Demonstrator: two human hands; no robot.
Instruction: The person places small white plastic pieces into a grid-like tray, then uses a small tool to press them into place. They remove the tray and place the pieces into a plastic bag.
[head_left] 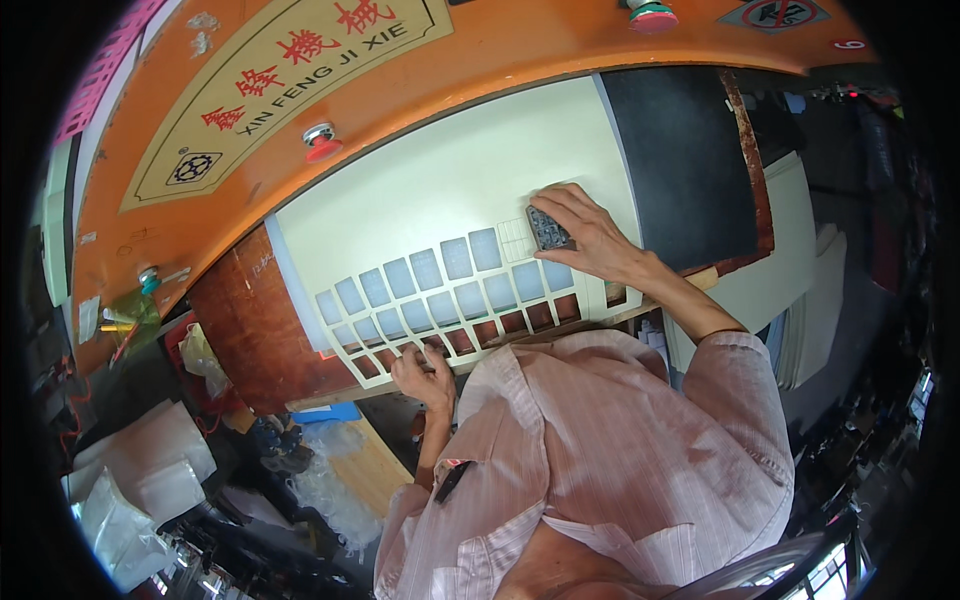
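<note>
Workshop: big orange machine (500,55) with red push buttons (322,148), pale boards (818,310) stacked nearby.

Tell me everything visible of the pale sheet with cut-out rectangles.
The pale sheet looks like greenish-white card. It lies flat, its far part plain, its near part cut into a grid of rectangular openings showing blue-grey or reddish-brown beneath. Beside the dark block in the right hand, a few outlined cells are filled. The left hand touches the sheet's near edge; whether the block does is unclear.

The sheet (430,180) is cream, the block (547,231) grey (the shirt (630,420) striped pink).
</note>
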